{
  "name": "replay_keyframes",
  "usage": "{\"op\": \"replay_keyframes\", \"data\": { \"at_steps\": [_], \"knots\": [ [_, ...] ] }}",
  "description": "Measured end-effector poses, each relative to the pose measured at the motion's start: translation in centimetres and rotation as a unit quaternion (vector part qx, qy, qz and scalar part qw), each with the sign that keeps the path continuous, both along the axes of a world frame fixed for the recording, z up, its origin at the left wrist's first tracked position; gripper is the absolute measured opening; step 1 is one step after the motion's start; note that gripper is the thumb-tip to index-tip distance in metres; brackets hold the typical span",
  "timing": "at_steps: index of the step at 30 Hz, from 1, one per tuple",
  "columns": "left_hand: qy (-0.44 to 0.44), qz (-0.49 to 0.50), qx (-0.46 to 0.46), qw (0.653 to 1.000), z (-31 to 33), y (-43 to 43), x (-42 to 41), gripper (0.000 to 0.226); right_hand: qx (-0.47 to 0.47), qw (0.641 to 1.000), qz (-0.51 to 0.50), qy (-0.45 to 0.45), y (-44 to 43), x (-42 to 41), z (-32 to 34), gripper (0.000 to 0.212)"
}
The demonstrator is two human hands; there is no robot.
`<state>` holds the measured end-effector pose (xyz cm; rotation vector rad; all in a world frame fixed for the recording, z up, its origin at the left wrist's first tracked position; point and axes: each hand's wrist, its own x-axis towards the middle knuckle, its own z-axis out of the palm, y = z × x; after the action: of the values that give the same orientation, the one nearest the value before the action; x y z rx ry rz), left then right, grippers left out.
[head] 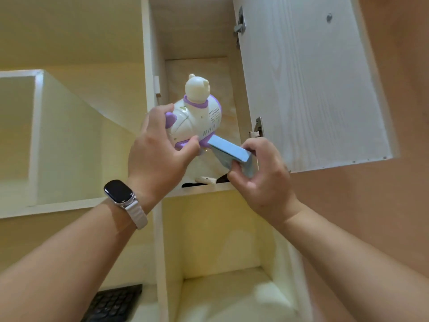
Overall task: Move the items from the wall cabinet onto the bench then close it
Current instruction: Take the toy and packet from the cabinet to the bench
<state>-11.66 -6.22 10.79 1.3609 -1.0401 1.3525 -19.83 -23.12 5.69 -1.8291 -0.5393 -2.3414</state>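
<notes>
White and purple plastic fills the left hand (pixel 160 156): its fingers and thumb are clamped around a bear-shaped toy (pixel 197 117), held in front of the open wall cabinet (pixel 199 189). Just to the right, the right hand (pixel 262 180) pinches a blue box (pixel 229 151), fingertips closed on its near end, one corner touching the toy's base. A smartwatch (pixel 120 194) sits on the left wrist. The cabinet door (pixel 308 84) stands open on the right. A dark keyboard (pixel 113 304) lies low on the left.

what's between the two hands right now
In the head view, the gap between the left hand and right hand holds the bear toy's purple base and the blue box's near corner.
</notes>
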Motion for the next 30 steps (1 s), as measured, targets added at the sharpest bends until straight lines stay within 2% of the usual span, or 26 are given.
{"op": "replay_keyframes", "data": {
  "at_steps": [5, 9, 15, 24, 30],
  "knots": [
    [0.006, -0.026, -0.021, 0.999, -1.4, 1.4, -1.0, 0.058, 0.083, 0.996, 0.027, 0.03, 2.5, -2.7, -1.5, 0.027],
    [0.003, -0.073, -0.03, 0.997, -2.7, 2.0, -1.9, 0.058, 0.161, 0.983, 0.065, 0.058, 3.7, -4.1, -2.7, 0.019],
    [0.045, -0.191, -0.048, 0.979, -6.0, 2.9, -2.5, 0.059, 0.267, 0.952, 0.134, 0.068, 6.0, -5.8, -6.5, 0.016],
    [0.159, -0.397, -0.011, 0.904, -13.4, 4.4, -2.3, 0.055, 0.39, 0.909, 0.095, 0.112, 11.9, -8.2, -12.2, 0.009],
    [0.252, -0.498, 0.038, 0.829, -20.4, 5.2, -2.8, 0.052, 0.519, 0.849, 0.052, 0.089, 16.7, -10.9, -18.9, 0.008]
  ]
}}
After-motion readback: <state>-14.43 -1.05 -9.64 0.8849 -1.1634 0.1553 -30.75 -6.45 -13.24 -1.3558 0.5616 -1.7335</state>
